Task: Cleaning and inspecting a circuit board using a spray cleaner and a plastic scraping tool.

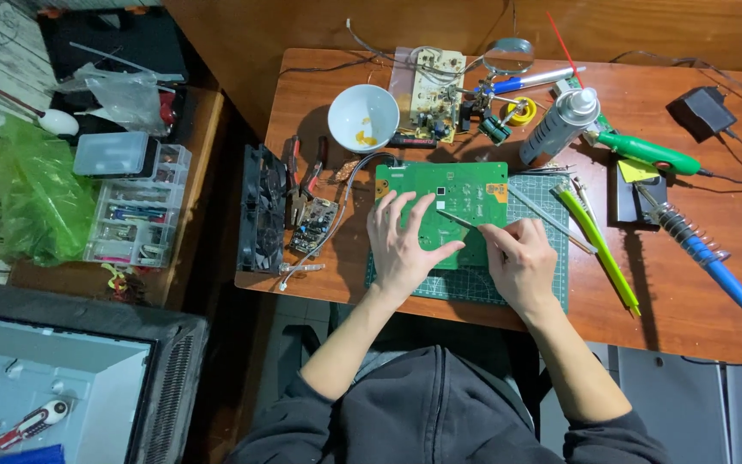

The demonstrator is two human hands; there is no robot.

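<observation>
Bracing green circuit board [465, 202], left hand [401, 245]

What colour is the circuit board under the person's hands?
Green, with a small orange patch at a top corner; the circuit board shows clearly in the head view.

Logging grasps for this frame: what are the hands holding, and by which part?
The right hand pinches a thin metal tool by its rear end, tip over the green circuit board. The left hand holds nothing; it lies flat on the board.

A single head-worn camera looks almost straight down from well above the green circuit board [448, 210], which sits near frame centre.
</observation>
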